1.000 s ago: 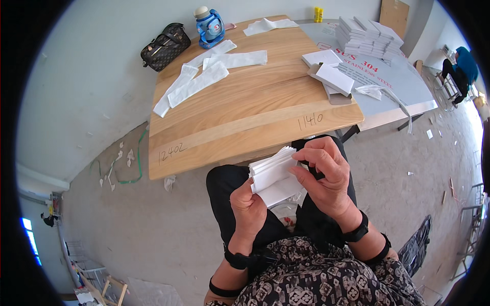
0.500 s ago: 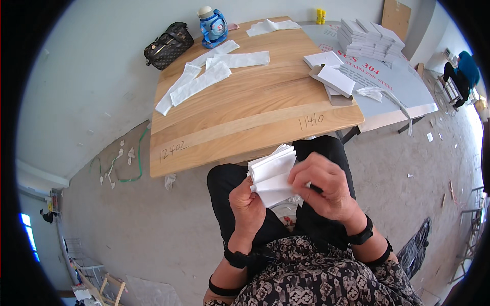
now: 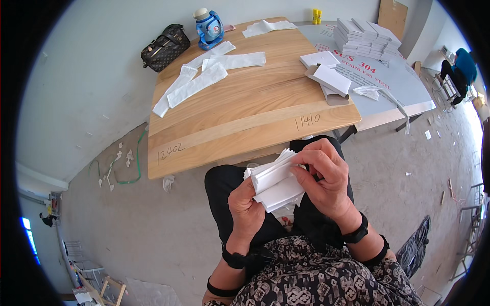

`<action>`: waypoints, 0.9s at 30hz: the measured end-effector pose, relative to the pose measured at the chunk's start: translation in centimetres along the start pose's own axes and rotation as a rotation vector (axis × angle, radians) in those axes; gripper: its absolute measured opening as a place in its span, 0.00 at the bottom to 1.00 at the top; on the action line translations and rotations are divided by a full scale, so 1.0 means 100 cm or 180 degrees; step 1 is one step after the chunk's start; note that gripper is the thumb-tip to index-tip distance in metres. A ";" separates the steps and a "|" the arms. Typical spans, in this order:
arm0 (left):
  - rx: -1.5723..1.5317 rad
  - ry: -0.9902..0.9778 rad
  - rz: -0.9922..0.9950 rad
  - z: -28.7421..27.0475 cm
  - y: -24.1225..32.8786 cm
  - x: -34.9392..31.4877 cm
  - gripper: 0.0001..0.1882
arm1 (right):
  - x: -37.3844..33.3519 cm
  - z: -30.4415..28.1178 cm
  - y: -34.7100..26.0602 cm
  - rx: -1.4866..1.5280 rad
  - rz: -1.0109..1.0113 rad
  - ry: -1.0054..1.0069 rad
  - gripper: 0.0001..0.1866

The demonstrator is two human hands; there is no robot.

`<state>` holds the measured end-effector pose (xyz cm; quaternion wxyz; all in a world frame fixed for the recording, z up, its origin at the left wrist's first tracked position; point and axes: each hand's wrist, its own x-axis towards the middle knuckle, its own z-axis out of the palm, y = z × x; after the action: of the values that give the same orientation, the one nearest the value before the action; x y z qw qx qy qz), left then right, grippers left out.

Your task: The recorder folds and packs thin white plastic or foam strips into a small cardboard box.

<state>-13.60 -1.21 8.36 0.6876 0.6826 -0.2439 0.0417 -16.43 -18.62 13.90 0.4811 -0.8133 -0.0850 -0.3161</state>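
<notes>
1. So the folded white papers point(image 3: 279, 189) are just below the middle of the frame, over the lap and off the near edge of the wooden desk point(image 3: 245, 102).
2. Left hand point(image 3: 246, 206) has them clamped at their lower-left end, thumb on the face we can see. Pretty firm-looking hold.
3. Right hand point(image 3: 325, 178) is at the right end, thumb and finger nearly together right against the paper. Can't tell if a sheet's actually caught between them.
4. Key bit imo: the main crease slants from lower left to upper right, basically from the left thumb toward the right fingertips. Neither hand is really nearer, they're at opposite ends.
5. Loose sheet edges fan out along the top, angled away from the body; a flap hangs on the lower side.
6. White strips point(image 3: 196, 84) lie on the desk, upper left, well apart from both hands.
</notes>
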 end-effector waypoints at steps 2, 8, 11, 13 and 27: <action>0.0049 -0.0005 -0.0032 0.000 0.000 0.000 0.13 | 0.000 0.000 0.000 0.0051 0.0025 -0.0039 0.10; 0.0103 0.0016 -0.0007 0.000 0.000 0.000 0.13 | -0.003 -0.002 0.005 -0.0069 0.0006 -0.0122 0.10; 0.0055 0.0095 -0.0059 0.000 -0.002 0.000 0.13 | -0.005 -0.004 0.006 -0.0107 -0.0087 -0.0204 0.10; 0.0009 0.0132 -0.0063 0.000 -0.003 0.000 0.13 | -0.004 -0.002 0.006 0.0206 -0.0434 -0.0058 0.10; 0.0057 -0.0162 0.0140 0.000 0.000 -0.001 0.13 | -0.002 -0.004 -0.002 0.0033 0.0191 -0.0210 0.09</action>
<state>-13.65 -1.17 8.32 0.6739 0.6841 -0.2758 0.0416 -16.89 -18.82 14.08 0.4915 -0.8229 -0.0780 -0.2740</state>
